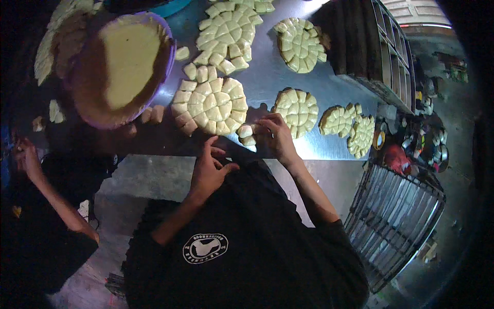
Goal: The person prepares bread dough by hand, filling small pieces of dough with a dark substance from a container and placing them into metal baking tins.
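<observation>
My right hand (279,135) is at the near edge of the metal table, fingers bent around a small cluster of pale dough pieces (247,135); its palm side is partly in shadow. My left hand (210,172) is just in front of the table edge, fingers apart and nothing in them. Just beyond it lies a flat round of dough cut into many pieces (212,105). Another cut dough round (297,110) sits right beside my right hand, on its far side.
A purple-rimmed basin (170,56) with pale dough stands at left. More cut dough (229,33) lies farther back. Dark wooden trays (378,51) are stacked back right; a metal rack (393,226) stands on the floor. At left is another person's hand (30,160).
</observation>
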Demonstrator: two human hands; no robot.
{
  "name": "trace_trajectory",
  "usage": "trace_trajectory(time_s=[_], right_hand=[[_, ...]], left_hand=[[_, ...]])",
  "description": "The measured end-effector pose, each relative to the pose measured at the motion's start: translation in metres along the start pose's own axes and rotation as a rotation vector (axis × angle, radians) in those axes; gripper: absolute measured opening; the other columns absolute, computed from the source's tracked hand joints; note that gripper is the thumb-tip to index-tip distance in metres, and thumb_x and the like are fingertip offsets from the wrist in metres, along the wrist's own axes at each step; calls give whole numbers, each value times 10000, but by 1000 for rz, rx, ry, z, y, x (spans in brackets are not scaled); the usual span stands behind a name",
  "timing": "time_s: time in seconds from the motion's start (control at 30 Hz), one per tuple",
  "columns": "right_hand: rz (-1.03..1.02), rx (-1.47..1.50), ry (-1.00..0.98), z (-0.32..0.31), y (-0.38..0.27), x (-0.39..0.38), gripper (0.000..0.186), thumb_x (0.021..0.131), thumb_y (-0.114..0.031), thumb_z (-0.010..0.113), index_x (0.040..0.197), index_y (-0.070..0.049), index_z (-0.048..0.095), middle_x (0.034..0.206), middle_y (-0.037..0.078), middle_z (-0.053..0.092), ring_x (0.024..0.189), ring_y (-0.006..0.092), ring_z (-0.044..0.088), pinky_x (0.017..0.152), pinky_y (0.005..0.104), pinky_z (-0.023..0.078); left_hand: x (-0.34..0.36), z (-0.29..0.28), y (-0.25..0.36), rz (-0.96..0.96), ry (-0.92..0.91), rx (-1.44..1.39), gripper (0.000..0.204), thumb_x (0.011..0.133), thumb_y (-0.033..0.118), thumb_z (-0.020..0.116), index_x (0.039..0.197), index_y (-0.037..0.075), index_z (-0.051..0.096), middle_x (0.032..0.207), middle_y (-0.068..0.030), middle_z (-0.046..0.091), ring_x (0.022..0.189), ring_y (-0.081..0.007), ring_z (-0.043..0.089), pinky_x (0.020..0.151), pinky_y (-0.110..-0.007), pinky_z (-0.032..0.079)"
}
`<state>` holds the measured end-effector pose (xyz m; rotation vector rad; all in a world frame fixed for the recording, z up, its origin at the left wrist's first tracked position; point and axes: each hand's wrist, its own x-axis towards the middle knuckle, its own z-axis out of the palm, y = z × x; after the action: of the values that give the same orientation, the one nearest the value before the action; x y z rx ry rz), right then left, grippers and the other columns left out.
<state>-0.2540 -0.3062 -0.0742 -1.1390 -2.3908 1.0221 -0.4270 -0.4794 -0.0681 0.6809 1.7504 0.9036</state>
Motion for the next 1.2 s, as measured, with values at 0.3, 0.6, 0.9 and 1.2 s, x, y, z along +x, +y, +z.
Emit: trace_trajectory(time_s=[0.3,0.6,0.9,1.2], right_hand=[[-564,-270,-76,55,-43,22,305,751,-182,679,1045,-105,693,1135,89,598,1098,276,573,927,433,429],[-981,-194,-213,120,-55,74,260,805,-174,614,1038,-83,686,1141,120,598,1093,302,596,959,437,490],[-692,456,-283,-67,-88,-31,280,760,-30,740,1032,-44,675,1054,118,650,997,326,629,850,409,491],[-182,1104,-76,-116,-106,-8,468,839,78,704,1265,-11,531,1093,131,683,1037,187,655,882,313,532]], left_hand=[[8,-41,-8,406,487,-43,297,1019,234,541,1255,66,603,1199,-89,624,1048,-216,601,931,-362,482],[68,-66,-44,381,353,-241,905,989,670,16,1480,12,397,1324,-148,622,1273,-247,525,1137,-379,303],[49,-17,0,496,646,-42,597,1077,448,259,1320,-8,559,1226,-157,655,1212,-271,570,1077,-402,382],[-1,59,158,1482,983,13,772,977,685,235,1106,34,630,1083,-170,642,1095,-336,612,961,-481,481]])
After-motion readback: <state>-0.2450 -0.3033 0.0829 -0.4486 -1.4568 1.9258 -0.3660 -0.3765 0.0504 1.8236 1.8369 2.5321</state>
